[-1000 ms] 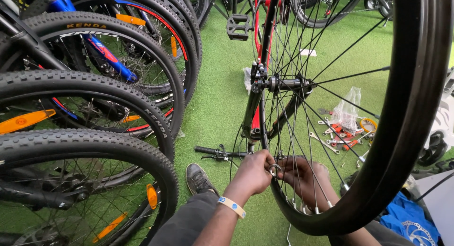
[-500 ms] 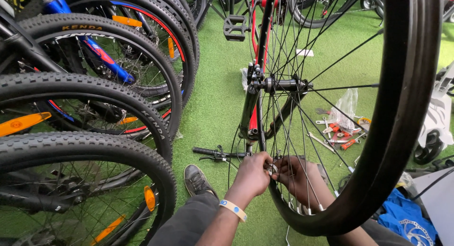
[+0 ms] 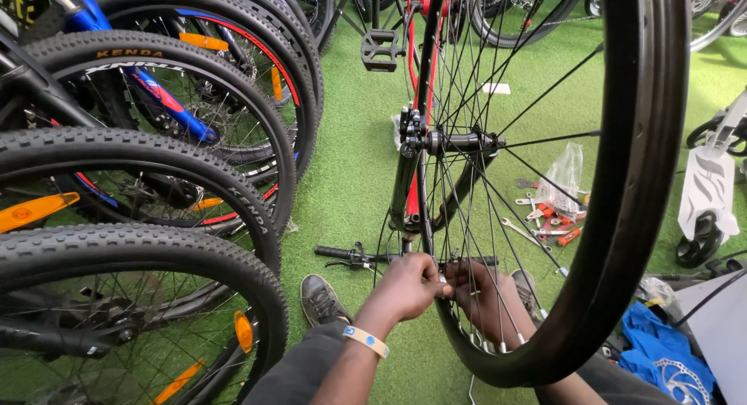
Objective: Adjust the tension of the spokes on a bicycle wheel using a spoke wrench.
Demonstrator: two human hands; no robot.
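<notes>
**Both hands at the spokes of an upturned bicycle wheel**

Head view: the left hand (image 3: 406, 284) reaches in from the near side of the wheel (image 3: 622, 218), its grip narrow, thumb and fingertips pinched around a small silvery piece at a spoke (image 3: 440, 218) low in the wheel. The right hand (image 3: 489, 296) sits behind the spokes, just beside the left; its fingers curl toward the same spot, but the spokes cross it and I cannot tell whether its grip holds anything. A pale wristband (image 3: 366, 340) circles the left wrist. The wheel stands upright, its black tyre filling the right of the view, the hub (image 3: 459, 143) above the hands.

The floor is green artificial turf (image 3: 350, 164). On it lie a black handlebar (image 3: 354, 255) just beyond the hands, a dark shoe (image 3: 320, 300) to the left, and spanners with a clear plastic bag (image 3: 562, 175) past the wheel. A blue cloth (image 3: 657, 350) lies at lower right. At left, 4 knobbly bicycle tyres (image 3: 148, 249) stand in a row, with orange reflectors (image 3: 35, 210).
</notes>
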